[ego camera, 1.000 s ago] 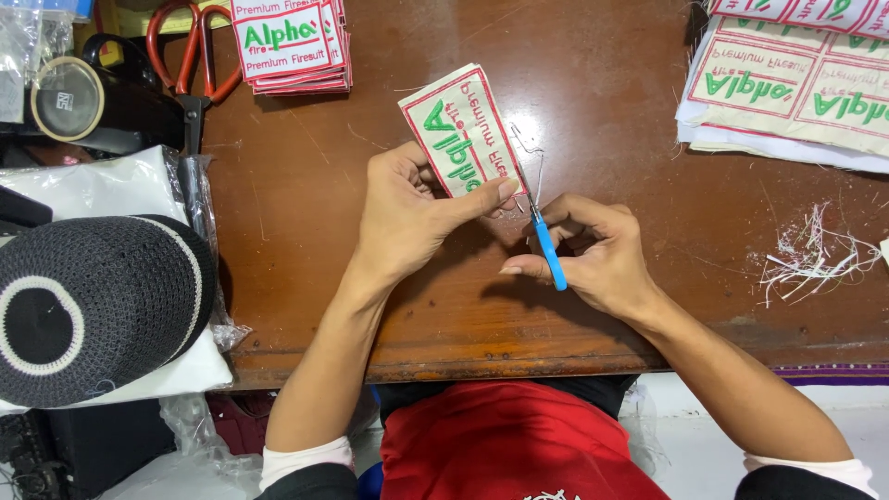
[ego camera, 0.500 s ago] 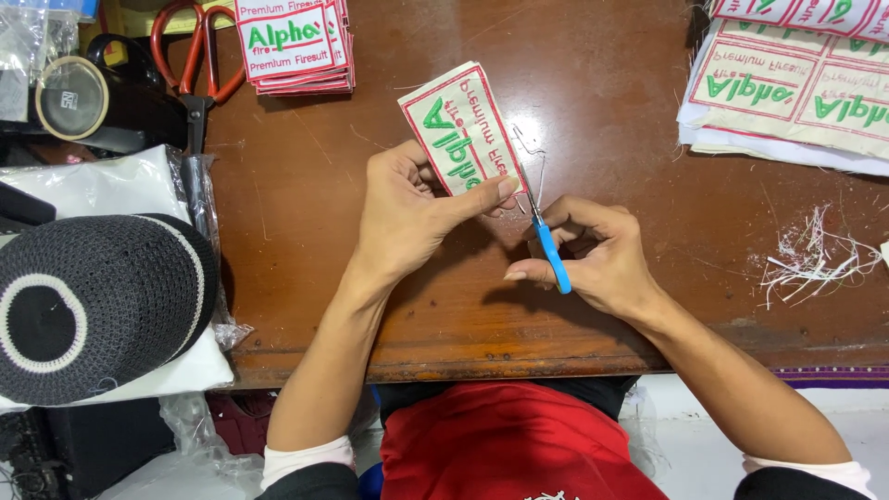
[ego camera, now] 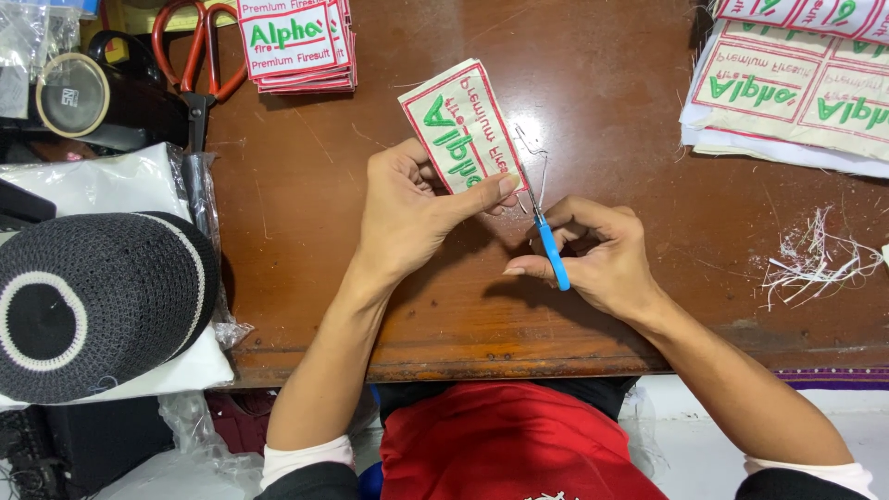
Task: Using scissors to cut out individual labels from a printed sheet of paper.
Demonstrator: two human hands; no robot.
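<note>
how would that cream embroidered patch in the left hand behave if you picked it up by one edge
The cream embroidered patch with red border likely stays fairly stiff: it juts flat past the left hand, pinched only at its lower end. Probably light, since a thumb pinch carries it. Being flat cloth, it shouldn't roll.

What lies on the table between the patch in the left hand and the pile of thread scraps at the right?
In the head view, the right hand with its blue-handled tool, then bare brown table up to the thread scraps. The left hand holds the patch.

Both forearms are reaching forward, wrists angling inward; the left hand (ego camera: 407,218) is pinching with thumb extended, while the right hand (ego camera: 597,255) is curling its fingers (ego camera: 556,211) closed.
</note>
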